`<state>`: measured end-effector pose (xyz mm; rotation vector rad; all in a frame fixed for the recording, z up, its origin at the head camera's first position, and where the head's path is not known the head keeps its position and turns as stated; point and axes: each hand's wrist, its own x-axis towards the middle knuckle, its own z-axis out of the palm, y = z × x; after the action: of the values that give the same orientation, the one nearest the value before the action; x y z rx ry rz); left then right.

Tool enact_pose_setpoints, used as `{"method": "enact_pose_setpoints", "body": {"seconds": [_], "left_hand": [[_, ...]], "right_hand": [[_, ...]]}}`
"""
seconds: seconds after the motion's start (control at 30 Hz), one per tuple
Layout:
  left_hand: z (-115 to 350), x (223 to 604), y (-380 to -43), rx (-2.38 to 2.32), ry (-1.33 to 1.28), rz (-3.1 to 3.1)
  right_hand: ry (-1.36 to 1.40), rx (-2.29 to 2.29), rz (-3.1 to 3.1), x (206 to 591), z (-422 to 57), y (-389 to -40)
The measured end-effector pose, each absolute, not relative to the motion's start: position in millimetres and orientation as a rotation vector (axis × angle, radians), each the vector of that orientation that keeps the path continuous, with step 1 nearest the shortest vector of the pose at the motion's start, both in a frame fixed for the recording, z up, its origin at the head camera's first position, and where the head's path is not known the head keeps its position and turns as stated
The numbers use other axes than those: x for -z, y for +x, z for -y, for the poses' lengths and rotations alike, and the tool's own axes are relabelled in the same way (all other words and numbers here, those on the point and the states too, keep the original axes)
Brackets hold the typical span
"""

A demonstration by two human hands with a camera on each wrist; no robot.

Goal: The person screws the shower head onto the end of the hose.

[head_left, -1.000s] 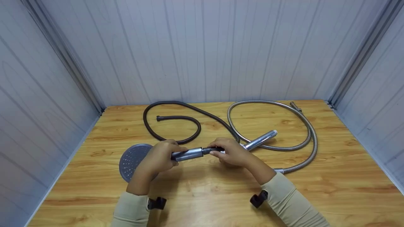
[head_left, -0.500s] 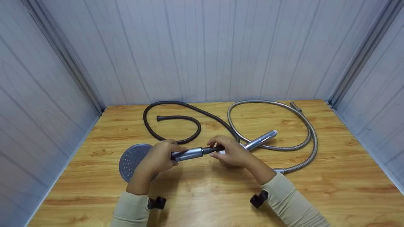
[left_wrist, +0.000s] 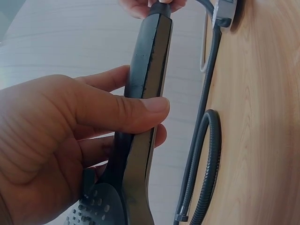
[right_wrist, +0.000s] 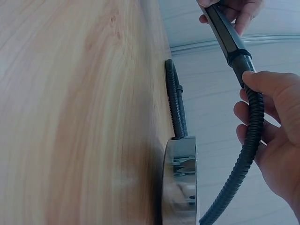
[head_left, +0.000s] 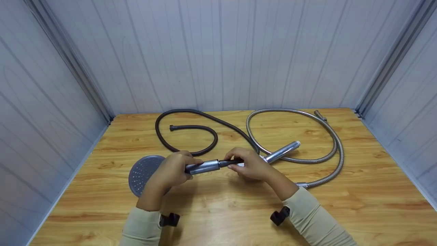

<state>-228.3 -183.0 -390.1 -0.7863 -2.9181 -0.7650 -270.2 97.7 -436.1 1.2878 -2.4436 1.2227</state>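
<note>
My left hand (head_left: pixel 172 171) grips the handle of a grey shower head (head_left: pixel 145 174), thumb across its flat side in the left wrist view. The round, nozzle-dotted face shows left of that hand, partly covered by the wrist. At the handle's far end, my right hand (head_left: pixel 251 165) pinches the end fitting of a black ribbed shower hose (right_wrist: pixel 253 122), which meets the handle in line. Below the right hand lies a second, chrome shower head (right_wrist: pixel 180 183); its handle (head_left: pixel 282 152) points to the back right, and the hand hides most of its head in the head view.
The black hose's coil, with its loose end nut (head_left: pixel 171 128), lies at the back middle of the wooden table (head_left: pixel 218 218). A silver metal hose (head_left: pixel 338 147) loops at the right. Pale panel walls (head_left: pixel 218 54) stand at the back and both sides.
My right fingers loosened and spread slightly at the hose fitting half a second ago, then came back round it. The left hand and the shower head have stayed in place.
</note>
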Motion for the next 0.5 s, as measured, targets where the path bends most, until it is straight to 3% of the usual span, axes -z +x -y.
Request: {"method": "enact_pose_setpoints", "body": {"seconds": [0.5], "left_hand": [[182.9, 391.2, -228.3, 0.750, -0.774, 2.926]], "right_hand": [[1.311, -1.214, 2.458, 434.7, -98.4, -269.2]]}}
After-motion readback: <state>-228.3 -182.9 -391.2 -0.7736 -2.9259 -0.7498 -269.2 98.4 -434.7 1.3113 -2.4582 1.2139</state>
